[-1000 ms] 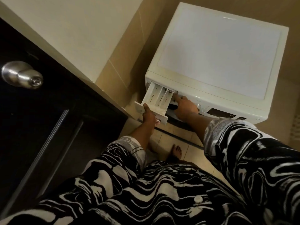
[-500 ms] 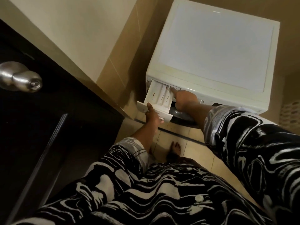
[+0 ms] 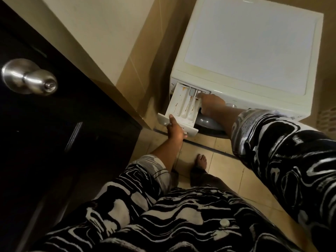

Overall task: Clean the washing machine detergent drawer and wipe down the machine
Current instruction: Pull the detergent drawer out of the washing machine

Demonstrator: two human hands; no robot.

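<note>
A white front-loading washing machine (image 3: pixel 251 44) stands against the tiled wall. Its detergent drawer (image 3: pixel 179 104) is pulled far out at the machine's top left, showing stained compartments. My left hand (image 3: pixel 175 130) grips the drawer's front panel, thumb on top. My right hand (image 3: pixel 211 104) reaches over the drawer's right rear corner, with a finger pressing down inside the back of the right compartment. The machine's round door (image 3: pixel 209 123) shows dark below my right forearm.
A dark wooden door (image 3: pixel 60 128) with a round metal knob (image 3: pixel 30 78) stands close on the left. A beige tiled wall (image 3: pixel 140 70) runs between door and machine. My bare foot (image 3: pixel 201 160) rests on the tiled floor (image 3: pixel 225 171). A perforated basket (image 3: pixel 327 119) sits at the right edge.
The drawer has slid further out of the machine under my left hand. My right hand stays at the drawer's back right corner. The camera has moved closer.
</note>
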